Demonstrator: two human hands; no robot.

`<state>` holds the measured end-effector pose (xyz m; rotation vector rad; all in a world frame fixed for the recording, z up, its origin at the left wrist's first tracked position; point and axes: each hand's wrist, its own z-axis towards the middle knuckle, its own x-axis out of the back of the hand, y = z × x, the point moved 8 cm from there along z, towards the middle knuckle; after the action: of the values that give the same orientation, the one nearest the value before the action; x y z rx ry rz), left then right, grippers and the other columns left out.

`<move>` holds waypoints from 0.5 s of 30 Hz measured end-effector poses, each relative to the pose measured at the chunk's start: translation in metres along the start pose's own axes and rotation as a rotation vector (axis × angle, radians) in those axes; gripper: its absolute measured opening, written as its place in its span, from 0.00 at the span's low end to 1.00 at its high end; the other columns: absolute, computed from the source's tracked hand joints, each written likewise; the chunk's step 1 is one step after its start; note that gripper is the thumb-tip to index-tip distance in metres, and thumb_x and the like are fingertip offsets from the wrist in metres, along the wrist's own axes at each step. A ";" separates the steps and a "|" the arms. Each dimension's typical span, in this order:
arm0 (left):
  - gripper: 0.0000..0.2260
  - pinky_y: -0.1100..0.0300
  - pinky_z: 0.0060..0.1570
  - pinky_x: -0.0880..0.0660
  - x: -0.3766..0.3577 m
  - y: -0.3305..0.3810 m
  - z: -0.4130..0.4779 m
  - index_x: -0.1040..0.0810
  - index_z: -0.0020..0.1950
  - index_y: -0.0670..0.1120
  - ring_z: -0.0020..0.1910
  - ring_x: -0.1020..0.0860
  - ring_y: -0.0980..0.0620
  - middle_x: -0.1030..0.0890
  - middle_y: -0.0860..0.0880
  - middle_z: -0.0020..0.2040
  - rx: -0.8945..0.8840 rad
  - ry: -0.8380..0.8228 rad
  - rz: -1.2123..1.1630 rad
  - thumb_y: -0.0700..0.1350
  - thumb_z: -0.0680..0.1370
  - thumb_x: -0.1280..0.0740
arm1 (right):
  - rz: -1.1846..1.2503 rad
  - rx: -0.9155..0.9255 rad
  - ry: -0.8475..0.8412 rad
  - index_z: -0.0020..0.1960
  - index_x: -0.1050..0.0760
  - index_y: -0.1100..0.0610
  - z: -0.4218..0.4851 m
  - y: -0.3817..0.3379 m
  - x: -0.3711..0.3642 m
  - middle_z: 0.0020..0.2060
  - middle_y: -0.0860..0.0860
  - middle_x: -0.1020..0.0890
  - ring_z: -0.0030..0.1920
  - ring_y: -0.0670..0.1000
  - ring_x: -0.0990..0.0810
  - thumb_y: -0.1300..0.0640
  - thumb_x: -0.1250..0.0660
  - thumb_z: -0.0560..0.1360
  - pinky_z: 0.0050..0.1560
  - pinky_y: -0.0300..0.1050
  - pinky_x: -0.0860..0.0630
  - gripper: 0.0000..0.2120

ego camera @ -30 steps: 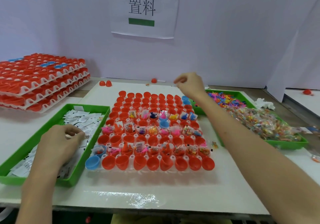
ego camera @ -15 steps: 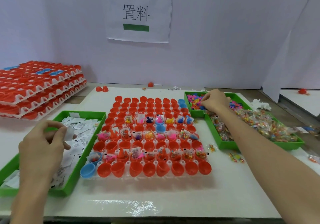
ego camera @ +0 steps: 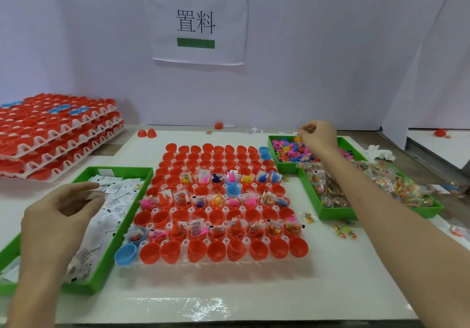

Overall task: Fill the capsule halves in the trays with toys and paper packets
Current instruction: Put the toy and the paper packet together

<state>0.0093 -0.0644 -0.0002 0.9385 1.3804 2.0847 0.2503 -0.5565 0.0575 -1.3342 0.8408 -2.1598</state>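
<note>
A white tray (ego camera: 306, 256) of red and a few blue capsule halves lies in the middle of the board; three of its rows hold toys and paper packets. My left hand (ego camera: 59, 213) hovers over the green bin of white paper packets (ego camera: 109, 271) and pinches one packet (ego camera: 103, 188) between thumb and fingers. My right hand (ego camera: 318, 135) is raised above the small green bin of colourful toys (ego camera: 287, 169) and pinches an orange toy (ego camera: 298, 139) at its fingertips.
A larger green bin of bagged toys (ego camera: 335, 214) sits right of the tray, with loose bags (ego camera: 343, 231) on the board. Stacked trays of capsule halves (ego camera: 58, 134) stand at the back left. Loose red halves (ego camera: 147, 133) lie near the wall, under a paper sign (ego camera: 195, 22).
My right hand dipped into the toy bin and has risen with an orange toy. My left hand lifted from the packet bin with a packet pinched.
</note>
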 end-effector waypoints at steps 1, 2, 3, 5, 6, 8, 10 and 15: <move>0.12 0.61 0.50 0.23 -0.002 -0.006 0.009 0.17 0.58 0.52 0.42 0.17 0.58 0.15 0.56 0.42 0.045 -0.051 -0.030 0.39 0.78 0.29 | 0.081 -0.025 0.015 0.52 0.20 0.57 -0.001 -0.002 0.004 0.43 0.51 0.19 0.39 0.49 0.20 0.59 0.34 0.80 0.41 0.42 0.23 0.04; 0.14 0.69 0.42 0.25 -0.003 -0.017 0.020 0.21 0.67 0.41 0.34 0.18 0.62 0.16 0.57 0.35 0.114 -0.089 -0.109 0.37 0.81 0.33 | 0.177 -0.055 0.027 0.52 0.22 0.57 -0.002 -0.005 0.008 0.43 0.51 0.18 0.34 0.47 0.20 0.60 0.35 0.81 0.36 0.38 0.24 0.04; 0.17 0.70 0.33 0.27 0.003 -0.025 0.030 0.28 0.72 0.36 0.27 0.21 0.63 0.16 0.57 0.31 0.136 -0.015 -0.176 0.35 0.83 0.38 | 0.286 -0.080 0.032 0.51 0.24 0.57 -0.005 -0.010 0.010 0.43 0.52 0.17 0.31 0.45 0.20 0.60 0.36 0.82 0.32 0.35 0.25 0.03; 0.17 0.71 0.32 0.25 -0.001 0.007 0.017 0.27 0.72 0.37 0.26 0.21 0.65 0.13 0.48 0.44 0.014 -0.013 -0.111 0.40 0.84 0.39 | 0.516 -0.088 0.009 0.48 0.25 0.55 -0.016 -0.027 0.014 0.44 0.55 0.15 0.28 0.44 0.21 0.61 0.37 0.82 0.32 0.35 0.23 0.05; 0.14 0.71 0.36 0.23 -0.010 0.037 0.000 0.22 0.65 0.40 0.32 0.18 0.63 0.13 0.48 0.49 -0.065 0.018 -0.132 0.45 0.82 0.34 | 0.608 -0.073 -0.007 0.48 0.25 0.54 -0.024 -0.038 0.015 0.44 0.55 0.15 0.29 0.43 0.20 0.61 0.37 0.82 0.34 0.35 0.23 0.06; 0.06 0.67 0.41 0.20 -0.025 0.093 -0.043 0.18 0.52 0.51 0.40 0.15 0.58 0.13 0.54 0.45 -0.228 0.125 -0.204 0.51 0.78 0.28 | 0.749 -0.037 -0.006 0.49 0.24 0.54 -0.044 -0.058 0.022 0.43 0.54 0.14 0.30 0.43 0.20 0.61 0.36 0.81 0.36 0.36 0.23 0.05; 0.02 0.68 0.40 0.20 -0.049 0.135 -0.067 0.18 0.48 0.54 0.39 0.15 0.57 0.14 0.57 0.42 -0.333 0.099 -0.361 0.47 0.77 0.27 | 0.897 -0.024 0.016 0.50 0.22 0.54 -0.067 -0.070 0.031 0.41 0.52 0.14 0.31 0.43 0.22 0.62 0.35 0.81 0.38 0.36 0.23 0.05; 0.02 0.67 0.42 0.20 -0.122 0.177 -0.099 0.17 0.49 0.48 0.39 0.15 0.57 0.14 0.54 0.40 -0.291 -0.047 -0.554 0.42 0.78 0.27 | 1.133 0.030 -0.125 0.55 0.19 0.57 -0.131 -0.086 0.041 0.43 0.54 0.17 0.37 0.45 0.20 0.65 0.34 0.79 0.44 0.36 0.23 0.08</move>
<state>0.0126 -0.2773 0.1021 0.4186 1.1111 1.7555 0.1088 -0.4887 0.0988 -0.6567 1.1235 -1.1693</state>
